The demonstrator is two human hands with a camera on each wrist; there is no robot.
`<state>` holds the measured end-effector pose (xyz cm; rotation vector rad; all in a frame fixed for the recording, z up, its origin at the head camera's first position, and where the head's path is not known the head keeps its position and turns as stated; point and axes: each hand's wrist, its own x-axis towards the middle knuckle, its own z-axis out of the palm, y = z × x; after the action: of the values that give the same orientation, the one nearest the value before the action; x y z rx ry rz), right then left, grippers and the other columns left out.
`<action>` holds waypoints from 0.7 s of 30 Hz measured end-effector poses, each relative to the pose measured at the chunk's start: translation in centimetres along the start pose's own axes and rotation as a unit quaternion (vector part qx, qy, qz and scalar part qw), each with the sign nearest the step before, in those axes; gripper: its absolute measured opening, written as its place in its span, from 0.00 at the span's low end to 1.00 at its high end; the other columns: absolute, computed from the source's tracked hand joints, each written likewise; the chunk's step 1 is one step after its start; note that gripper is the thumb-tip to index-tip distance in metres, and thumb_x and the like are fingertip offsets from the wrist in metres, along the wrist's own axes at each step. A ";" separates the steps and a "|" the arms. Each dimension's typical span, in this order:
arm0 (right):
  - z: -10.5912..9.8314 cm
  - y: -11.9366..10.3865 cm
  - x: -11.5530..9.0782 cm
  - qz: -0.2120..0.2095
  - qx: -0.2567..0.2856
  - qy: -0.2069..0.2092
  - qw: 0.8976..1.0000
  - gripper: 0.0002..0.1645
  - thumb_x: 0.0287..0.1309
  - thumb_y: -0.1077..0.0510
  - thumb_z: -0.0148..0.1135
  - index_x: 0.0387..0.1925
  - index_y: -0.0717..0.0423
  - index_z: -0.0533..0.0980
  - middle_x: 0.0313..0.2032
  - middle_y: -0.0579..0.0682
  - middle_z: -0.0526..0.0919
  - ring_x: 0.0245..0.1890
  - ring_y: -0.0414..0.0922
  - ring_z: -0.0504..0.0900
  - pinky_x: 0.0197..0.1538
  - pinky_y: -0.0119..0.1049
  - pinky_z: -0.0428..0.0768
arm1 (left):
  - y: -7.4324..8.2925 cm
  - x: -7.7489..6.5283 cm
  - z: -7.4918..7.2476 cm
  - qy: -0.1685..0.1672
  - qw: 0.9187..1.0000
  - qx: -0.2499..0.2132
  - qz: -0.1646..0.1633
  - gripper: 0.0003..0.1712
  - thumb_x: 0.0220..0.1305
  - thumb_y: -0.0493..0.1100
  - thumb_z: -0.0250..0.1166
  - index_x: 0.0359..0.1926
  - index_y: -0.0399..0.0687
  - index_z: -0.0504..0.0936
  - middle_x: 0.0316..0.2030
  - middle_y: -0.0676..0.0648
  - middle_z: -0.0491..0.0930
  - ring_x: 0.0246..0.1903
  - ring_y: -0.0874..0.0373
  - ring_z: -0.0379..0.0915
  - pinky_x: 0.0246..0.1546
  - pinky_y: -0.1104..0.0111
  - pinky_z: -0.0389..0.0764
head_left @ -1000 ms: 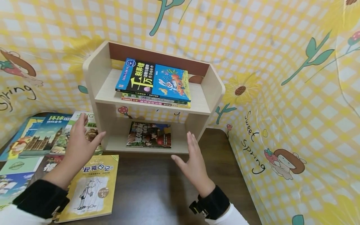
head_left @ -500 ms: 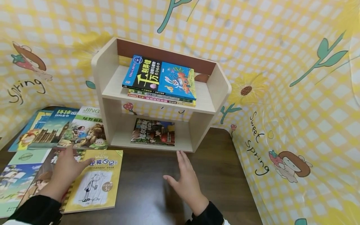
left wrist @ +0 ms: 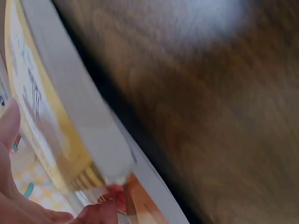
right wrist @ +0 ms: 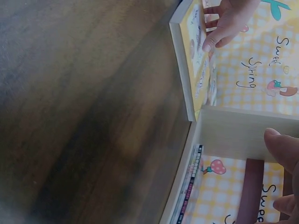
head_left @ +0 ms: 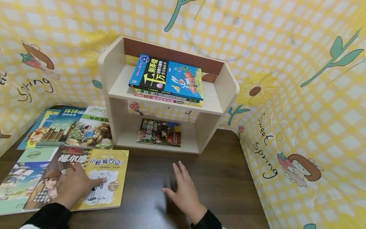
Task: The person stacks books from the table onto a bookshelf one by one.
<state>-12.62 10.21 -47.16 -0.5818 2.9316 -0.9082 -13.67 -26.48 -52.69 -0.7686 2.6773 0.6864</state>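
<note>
Your left hand (head_left: 75, 184) is spread wide, thumb reaching over the cover of the yellow book (head_left: 111, 171) and fingers towards its spine; whether they press on it you cannot tell. Your right hand (head_left: 184, 192) is loosely spread, holding nothing, above the table (head_left: 148, 178) in front of the bookshelf (head_left: 226, 87).

The yellow book lies in front of the bookshelf's left end, its spine side overlapping the brown-covered book (head_left: 47, 184) further to the left. That overlap is your likeliest trouble: if your fingertips dip too far at the spine, they could catch the lower cover and drag both books. A lift with the spine side alone might let the free edge sag or slip. The book's top edge also sits close to the bookshelf's front left corner, so a careless swing could knock the panel and jog the blue book (head_left: 183, 81) atop the pile on its upper level.

Your left wrist view shows what the head view hides: the yellow book's thick page block, with another book's pages beneath. The right wrist view looks low into the bookshelf and catches the edge of the lower-level book (right wrist: 191, 186); only the head view shows its cover.
</note>
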 end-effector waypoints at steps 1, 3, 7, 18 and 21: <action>0.1 0.1 0.0 0.001 -0.001 0.000 1.000 0.53 0.52 0.45 0.71 0.73 0.55 0.55 0.73 0.59 0.52 0.70 0.58 0.57 0.63 0.60 0.66 | 0.3 -0.1 0.1 -0.002 1.000 0.001 -0.009 0.87 0.30 0.77 0.72 0.68 0.19 0.36 0.55 0.15 0.47 0.54 0.17 0.48 0.53 0.31 0.60; 0.3 0.2 0.0 0.003 -0.001 -0.003 1.000 0.54 0.52 0.44 0.71 0.73 0.55 0.55 0.73 0.59 0.52 0.71 0.59 0.57 0.64 0.60 0.65 | 0.9 -0.2 0.2 -0.006 1.000 0.002 -0.023 0.84 0.32 0.74 0.75 0.68 0.19 0.38 0.55 0.15 0.47 0.53 0.17 0.50 0.51 0.31 0.62; 0.5 0.4 -0.1 0.012 0.005 -0.002 1.000 0.55 0.52 0.44 0.71 0.74 0.56 0.53 0.73 0.58 0.52 0.71 0.58 0.56 0.64 0.61 0.64 | 1.7 -0.1 0.1 -0.013 0.999 0.004 -0.032 0.79 0.35 0.69 0.77 0.66 0.18 0.43 0.54 0.15 0.48 0.51 0.17 0.55 0.49 0.32 0.63; 0.8 0.8 -0.2 0.035 0.009 -0.003 0.999 0.59 0.52 0.43 0.71 0.75 0.55 0.49 0.73 0.58 0.52 0.71 0.57 0.56 0.65 0.60 0.63 | 0.4 0.2 -0.2 -0.048 0.999 -0.012 -0.001 0.76 0.29 0.75 0.75 0.52 0.09 0.56 0.43 0.18 0.66 0.40 0.30 0.70 0.43 0.43 0.75; 0.9 0.9 -0.2 0.040 0.013 -0.002 0.999 0.59 0.51 0.44 0.72 0.75 0.56 0.48 0.73 0.58 0.52 0.71 0.57 0.56 0.66 0.59 0.63 | -0.2 0.2 -0.1 -0.063 0.997 -0.037 0.003 0.72 0.30 0.74 0.75 0.50 0.10 0.58 0.39 0.23 0.69 0.37 0.35 0.71 0.41 0.45 0.75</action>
<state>-12.69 10.49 -48.45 -0.4597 2.9106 -0.9341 -13.75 -26.82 -52.75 -0.7104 2.5551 0.8119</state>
